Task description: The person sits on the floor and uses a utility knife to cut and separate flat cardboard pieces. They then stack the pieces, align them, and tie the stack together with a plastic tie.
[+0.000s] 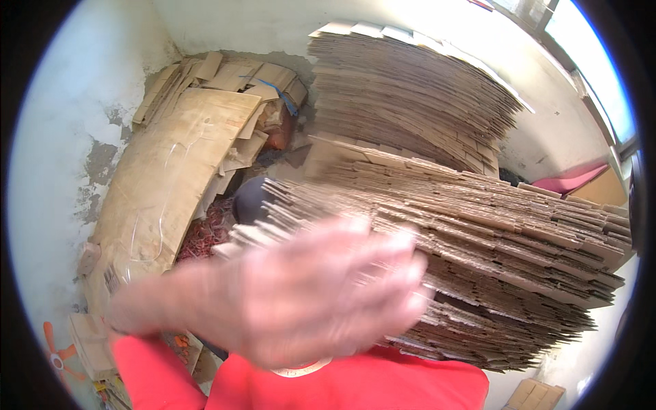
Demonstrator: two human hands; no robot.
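Left hand [321,290] blurred, I can't tell grip; right hand unseen; stray sweep could snag uneven cardboard stack [492,239], spilling it

Workshop-like storeroom, cardboard stacks [492,232] (piled high), patchy plaster wall [85,119]

The left hand [328,294] is blurred; its grip, and whether it touches the near stack of cardboard sheets [506,236], cannot be told. It hides part of that stack. A dark round object [250,201], partly covered by sheets, is unidentifiable. The lower edge crops the red shirt [383,384]; the dark rim, the window [593,58].
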